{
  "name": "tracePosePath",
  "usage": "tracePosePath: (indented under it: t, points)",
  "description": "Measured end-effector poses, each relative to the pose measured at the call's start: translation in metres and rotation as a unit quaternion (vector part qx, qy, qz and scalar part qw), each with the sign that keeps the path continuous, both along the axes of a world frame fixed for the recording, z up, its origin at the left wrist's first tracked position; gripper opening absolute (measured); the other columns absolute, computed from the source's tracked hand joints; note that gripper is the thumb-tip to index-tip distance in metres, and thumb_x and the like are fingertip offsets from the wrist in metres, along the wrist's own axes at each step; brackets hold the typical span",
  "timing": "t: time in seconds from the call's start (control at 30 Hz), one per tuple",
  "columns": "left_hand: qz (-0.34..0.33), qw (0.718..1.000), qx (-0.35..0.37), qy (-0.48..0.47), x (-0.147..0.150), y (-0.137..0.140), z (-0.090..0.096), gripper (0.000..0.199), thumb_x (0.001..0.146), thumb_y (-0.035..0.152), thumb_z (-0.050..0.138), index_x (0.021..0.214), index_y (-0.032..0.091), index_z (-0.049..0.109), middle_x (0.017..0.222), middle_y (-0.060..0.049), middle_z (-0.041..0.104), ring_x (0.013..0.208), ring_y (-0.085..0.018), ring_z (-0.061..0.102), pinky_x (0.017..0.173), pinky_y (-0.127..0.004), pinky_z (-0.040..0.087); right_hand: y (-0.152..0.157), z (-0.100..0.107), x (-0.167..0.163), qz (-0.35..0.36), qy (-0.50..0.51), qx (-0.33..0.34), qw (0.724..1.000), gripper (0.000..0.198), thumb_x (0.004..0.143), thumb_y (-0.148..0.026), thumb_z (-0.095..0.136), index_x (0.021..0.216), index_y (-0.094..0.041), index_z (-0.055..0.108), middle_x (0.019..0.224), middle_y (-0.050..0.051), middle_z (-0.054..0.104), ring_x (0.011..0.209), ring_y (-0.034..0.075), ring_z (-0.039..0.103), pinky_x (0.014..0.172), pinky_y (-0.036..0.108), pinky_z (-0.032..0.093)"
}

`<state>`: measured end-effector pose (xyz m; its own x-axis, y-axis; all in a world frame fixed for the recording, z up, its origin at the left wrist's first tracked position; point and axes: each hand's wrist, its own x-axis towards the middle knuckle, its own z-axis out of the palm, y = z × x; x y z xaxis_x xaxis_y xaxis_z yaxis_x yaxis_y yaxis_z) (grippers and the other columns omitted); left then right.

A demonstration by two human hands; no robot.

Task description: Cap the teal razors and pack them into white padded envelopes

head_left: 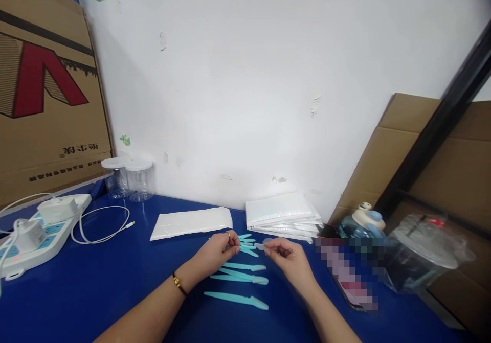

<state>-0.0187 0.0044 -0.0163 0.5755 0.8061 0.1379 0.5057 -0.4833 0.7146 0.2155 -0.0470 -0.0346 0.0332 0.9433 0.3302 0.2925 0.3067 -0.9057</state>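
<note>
Several turquoise eyebrow razors lie on the blue table, roughly side by side; the nearest razor is apart from the others. My left hand is closed, thumb against fingers, on a turquoise eyebrow razor whose handle is mostly hidden behind the fingers. More razor heads show just past these fingertips. To the right, my right hand pinches a small clear plastic cap, its tip pointing toward the razor heads.
White padded mailers are stacked by the wall, with a single mailer left of them. A power strip with chargers and clear jars stand left. On the right are a phone and a bagged container.
</note>
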Motion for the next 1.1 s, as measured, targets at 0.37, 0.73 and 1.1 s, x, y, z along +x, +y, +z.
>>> tracePosePath:
  t: [0.37,0.73,1.1]
  points:
    - [-0.048,0.997,-0.064,-0.001,0.007,-0.009,-0.003,0.020,0.077,0.035,0.056,0.083,0.018,0.062,0.072,0.002,0.061,0.066,-0.011,0.054,0.060,-0.020,0.040,-0.004,0.012,-0.001,0.062,-0.107,0.016,0.992,0.016,0.073,-0.032,0.068,0.084,-0.021,0.072,0.084,0.004,0.067,0.068,0.015,0.058,0.063,0.026,0.045]
    - [0.022,0.972,0.173,0.157,-0.007,0.009,-0.008,0.023,0.079,0.027,0.058,0.101,0.025,0.063,0.104,-0.003,0.060,0.102,-0.021,0.051,0.088,-0.032,0.038,0.006,0.007,0.051,-0.051,-0.390,-0.047,0.918,0.015,0.073,-0.022,0.056,0.082,-0.022,0.067,0.084,0.002,0.060,0.073,0.017,0.057,0.068,0.027,0.043]
    - [0.039,0.977,0.135,0.162,-0.002,0.007,-0.007,0.007,0.079,0.025,0.058,0.079,0.021,0.064,0.092,-0.002,0.061,0.096,-0.020,0.053,0.083,-0.030,0.038,0.000,0.008,0.020,0.002,-0.315,-0.030,0.949,0.009,0.080,-0.022,0.049,0.074,-0.020,0.056,0.068,-0.002,0.055,0.059,0.012,0.048,0.054,0.022,0.035]
